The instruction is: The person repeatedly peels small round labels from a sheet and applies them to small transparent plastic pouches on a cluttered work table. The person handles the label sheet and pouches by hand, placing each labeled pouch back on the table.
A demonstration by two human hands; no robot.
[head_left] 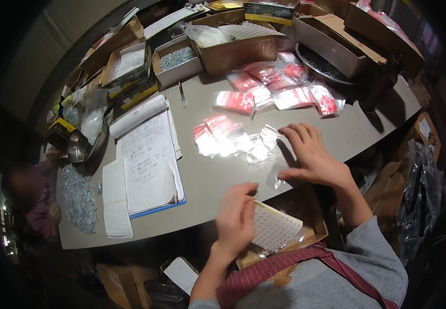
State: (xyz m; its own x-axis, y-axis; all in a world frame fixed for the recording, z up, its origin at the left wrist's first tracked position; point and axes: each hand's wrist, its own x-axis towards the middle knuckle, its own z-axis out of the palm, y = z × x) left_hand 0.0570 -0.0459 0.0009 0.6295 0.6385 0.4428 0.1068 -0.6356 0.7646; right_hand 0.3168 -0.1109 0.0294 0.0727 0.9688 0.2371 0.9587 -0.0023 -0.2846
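Note:
My left hand (235, 220) is curled beside a pale sheet of small printed labels (277, 226), its fingers bent together near the sheet's upper left corner. What these fingers hold, if anything, is hidden. The label sheet lies tilted over an open cardboard box (313, 238) close to my body. Over the table's near edge, my right hand (313, 158) has its thumb and fingers spread apart. A small clear bag (276, 174) lies under the thumb. By its fingertips are more small clear bags (262, 146), beside a loose pile of red-and-white bags (217, 133).
Packs of red-and-white bags (235, 102) lie farther back. To the left are an open notebook (148, 162), a folded label sheet (115, 198) and a heap of small metal parts (76, 198). A pen (183, 95) and boxes (177, 64) stand behind. Another person's sleeve (40, 193) shows at far left.

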